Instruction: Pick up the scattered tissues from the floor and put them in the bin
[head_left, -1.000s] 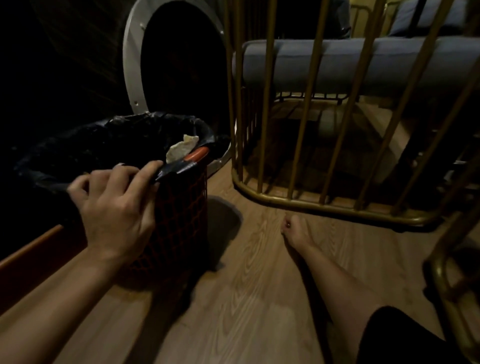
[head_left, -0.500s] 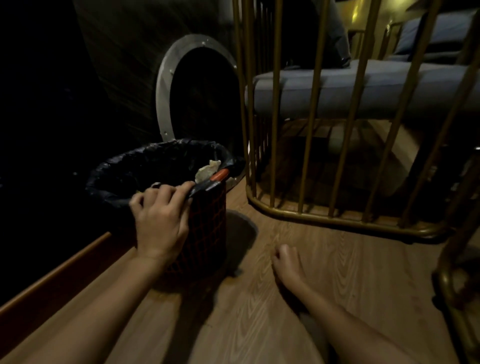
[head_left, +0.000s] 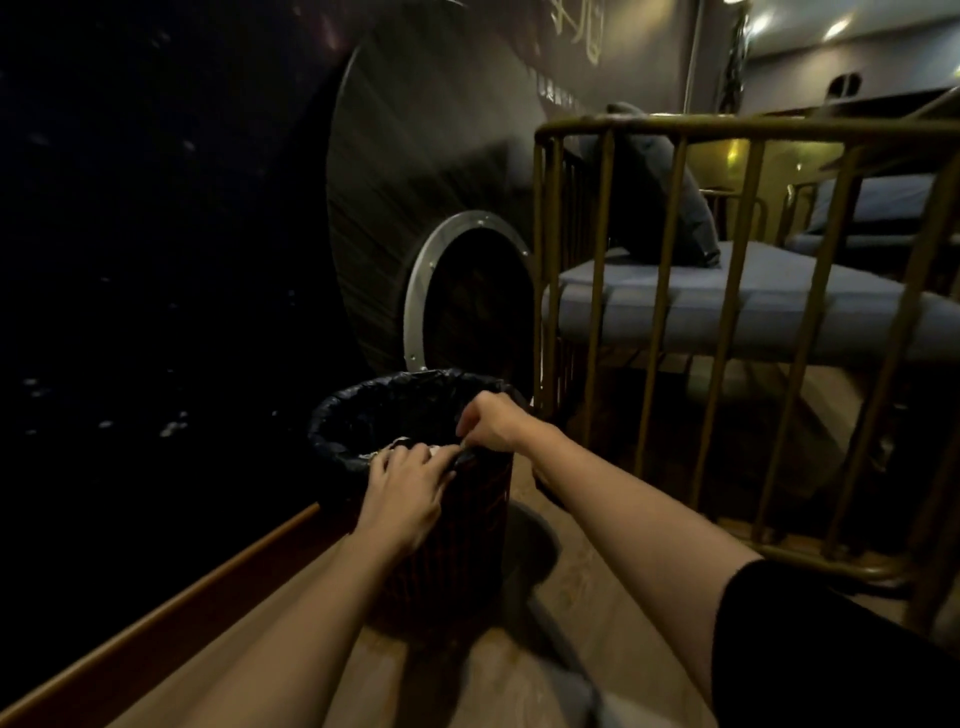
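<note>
The bin (head_left: 462, 525), a dark woven basket lined with a black bag, stands on the wooden floor in front of me. My left hand (head_left: 408, 491) lies over its near rim, closed around dark tongs (head_left: 464, 455) that are mostly hidden under the fingers. My right hand (head_left: 491, 423) has come in from the right, just above the rim. Its fingertips pinch a pale tissue (head_left: 435, 450) at the tong tips, which is barely visible between the two hands. No other tissue shows on the floor.
A gold barred railing (head_left: 654, 322) around a blue cushioned seat (head_left: 769, 296) stands close on the right of the bin. A round metal-ringed opening (head_left: 467, 296) sits in the dark wall behind. A wooden skirting (head_left: 171, 613) runs along the left.
My view has tilted up and pulled back. My right hand came into view and reached the bin rim beside my left hand. The orange tong handle and the tissue are now mostly covered.
</note>
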